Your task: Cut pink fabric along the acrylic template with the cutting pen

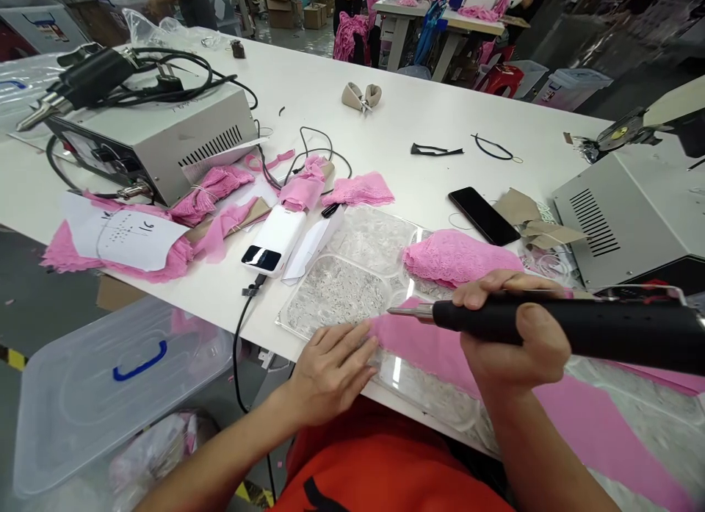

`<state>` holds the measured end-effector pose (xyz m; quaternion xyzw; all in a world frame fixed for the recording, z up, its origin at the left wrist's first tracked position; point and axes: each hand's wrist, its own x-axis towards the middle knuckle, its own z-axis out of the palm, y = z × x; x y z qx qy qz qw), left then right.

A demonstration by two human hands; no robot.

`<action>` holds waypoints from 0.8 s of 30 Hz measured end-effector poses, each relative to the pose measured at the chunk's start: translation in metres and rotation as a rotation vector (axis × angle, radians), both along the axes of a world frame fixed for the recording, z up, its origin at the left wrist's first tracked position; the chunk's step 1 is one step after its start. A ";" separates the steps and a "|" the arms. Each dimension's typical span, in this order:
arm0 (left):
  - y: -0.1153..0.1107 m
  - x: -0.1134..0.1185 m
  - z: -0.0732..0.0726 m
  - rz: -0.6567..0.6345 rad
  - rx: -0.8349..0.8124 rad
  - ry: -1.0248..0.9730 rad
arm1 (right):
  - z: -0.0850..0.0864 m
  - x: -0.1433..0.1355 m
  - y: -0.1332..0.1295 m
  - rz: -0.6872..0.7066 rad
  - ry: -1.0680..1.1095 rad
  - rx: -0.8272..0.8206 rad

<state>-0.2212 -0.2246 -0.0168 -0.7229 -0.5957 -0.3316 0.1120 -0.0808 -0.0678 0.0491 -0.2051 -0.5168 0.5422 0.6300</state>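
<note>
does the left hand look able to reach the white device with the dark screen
Probably yes: the left hand lies flat at the pink strip's end, and nothing taller than the clear mat appears to stand between it and the white device.

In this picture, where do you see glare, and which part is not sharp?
Head view: bright streaks of glare on the clear sheet; head view: the background at top right looks smeared, while the black tool looks fairly sharp.

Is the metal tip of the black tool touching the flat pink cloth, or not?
Cannot tell. The head view looks down on the metal tip over the flat pink cloth, so neither contact nor a gap shows plainly.
</note>
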 end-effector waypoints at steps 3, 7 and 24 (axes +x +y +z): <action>0.001 -0.003 0.001 0.009 -0.039 0.022 | 0.000 0.007 0.005 -0.045 -0.003 -0.032; 0.001 -0.004 -0.001 -0.012 -0.109 0.044 | -0.006 0.006 -0.001 0.003 -0.012 -0.065; 0.000 -0.004 -0.004 0.006 -0.136 0.066 | -0.009 0.001 -0.005 0.042 -0.057 0.025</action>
